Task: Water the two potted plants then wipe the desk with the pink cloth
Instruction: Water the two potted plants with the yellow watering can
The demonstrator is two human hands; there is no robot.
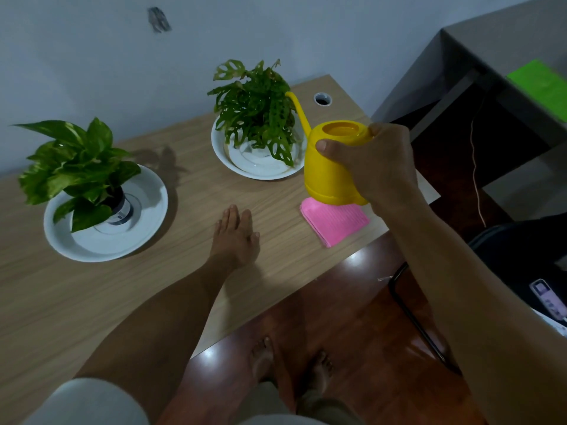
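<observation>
My right hand (379,162) grips a yellow watering can (329,167) held above the desk, its long spout reaching up-left into the leaves of the right potted plant (256,111), which stands in a white saucer (260,170). The left potted plant (76,167) with broad leaves sits in its own white saucer (147,216) at the desk's left. A folded pink cloth (336,222) lies on the desk just below the can. My left hand (236,237) rests flat on the wooden desk (190,271), fingers together, holding nothing.
A round cable hole (322,99) sits at the desk's back right corner. A grey desk (497,47) with a green sheet (543,87) stands to the right. A dark chair (521,256) and a cable are at the right. My bare feet stand on the glossy floor (352,317).
</observation>
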